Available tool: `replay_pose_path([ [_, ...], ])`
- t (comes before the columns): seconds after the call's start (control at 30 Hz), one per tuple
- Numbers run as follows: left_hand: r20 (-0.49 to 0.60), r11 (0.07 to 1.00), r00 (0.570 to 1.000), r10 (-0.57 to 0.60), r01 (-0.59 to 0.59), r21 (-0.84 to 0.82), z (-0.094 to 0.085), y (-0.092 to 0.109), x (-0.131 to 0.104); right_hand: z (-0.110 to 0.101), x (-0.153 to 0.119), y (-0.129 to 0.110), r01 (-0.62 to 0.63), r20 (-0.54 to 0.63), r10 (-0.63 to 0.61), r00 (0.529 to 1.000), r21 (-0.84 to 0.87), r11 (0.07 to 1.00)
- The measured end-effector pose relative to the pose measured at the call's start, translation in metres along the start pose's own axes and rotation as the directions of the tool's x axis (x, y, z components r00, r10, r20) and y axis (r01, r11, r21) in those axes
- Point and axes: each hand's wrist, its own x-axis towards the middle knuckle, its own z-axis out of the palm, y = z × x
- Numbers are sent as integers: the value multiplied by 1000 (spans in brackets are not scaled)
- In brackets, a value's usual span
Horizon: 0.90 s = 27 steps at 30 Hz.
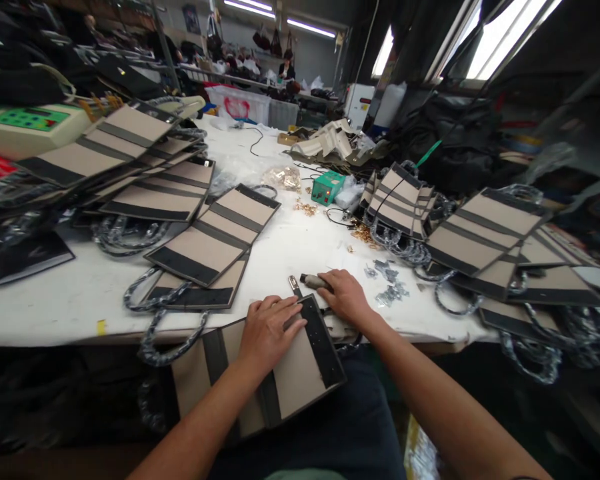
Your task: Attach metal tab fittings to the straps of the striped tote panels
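A beige panel with dark bands (300, 370) lies tilted over the near table edge and my lap, with a plastic-wrapped handle beside it. My left hand (270, 331) rests on its upper part, fingers spread a little over the surface. A small metal clasp (294, 285) sticks out past the panel's top edge. Just right of that, my right hand (344, 295) is closed round a grey cylindrical tool (311, 281) whose dark end points left. Small metal plates (393, 293) lie on the table to the right of this hand.
Stacked striped panels with wrapped handles stand at left (105, 147) and right (485, 230). A green box (328, 187) with a cable sits mid-table near gold-coloured parts (363, 233). A black notebook (27, 257) lies at far left. A person (287, 68) is in the background.
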Motion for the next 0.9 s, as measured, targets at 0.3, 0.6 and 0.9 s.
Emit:
replay_pose_path([
  [0.3, 3, 998, 999, 35, -35, 46, 4, -7, 4, -21, -16, 32, -202, -289, 190, 938, -9, 979],
  [0.6, 8, 999, 1000, -8, 8, 47, 4, 3, -1, 13, -70, -32, 150, -224, -139, 965, 32, 988],
  [0.9, -112, 996, 994, -4, 14, 88, 6, 16, -12, 26, -67, -32, 94, -234, -56, 971, 153, 984],
])
